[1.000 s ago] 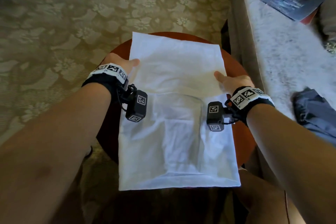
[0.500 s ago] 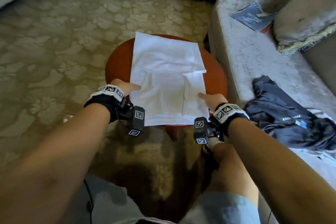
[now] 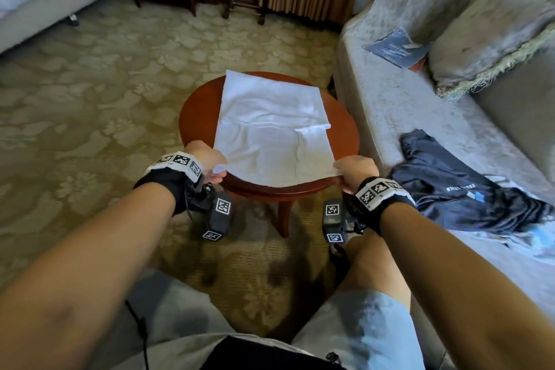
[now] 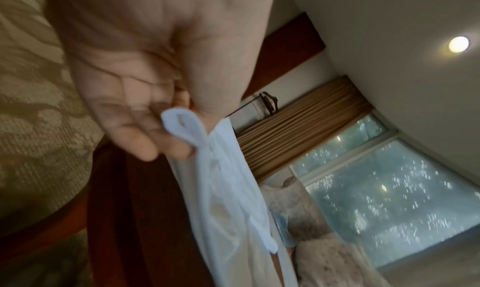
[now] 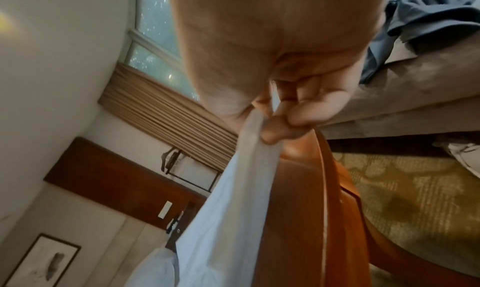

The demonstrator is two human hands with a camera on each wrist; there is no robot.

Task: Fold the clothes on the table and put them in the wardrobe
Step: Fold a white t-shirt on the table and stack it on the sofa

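Item 1: white garment (image 3: 271, 132), partly folded, lying flat on the round wooden tabletop (image 3: 195, 117); its near hem reaches the tabletop's near edge, and a horizontal fold line crosses the middle.

Item 2: left hand (image 3: 207, 159), at the garment's near left corner. Grip closed on the cloth: in the left wrist view the fingers (image 4: 145, 139) and thumb pinch a loop of white hem (image 4: 182, 125).

Item 3: right hand (image 3: 356, 173), at the near right corner. Grip likewise closed on the cloth, the curled fingertips (image 5: 283, 127) pressing the fabric (image 5: 233, 188) against the thumb (seen in the right wrist view).

Item 4: dark blue garment (image 3: 459, 189), crumpled, unfolded, on the grey sofa (image 3: 405, 105) just right of the tabletop.

Item 5: blue booklet (image 3: 396, 46), farther back on the sofa, beside a fringed cushion (image 3: 492, 30).

Item 6: patterned carpet (image 3: 90, 99) under the table.
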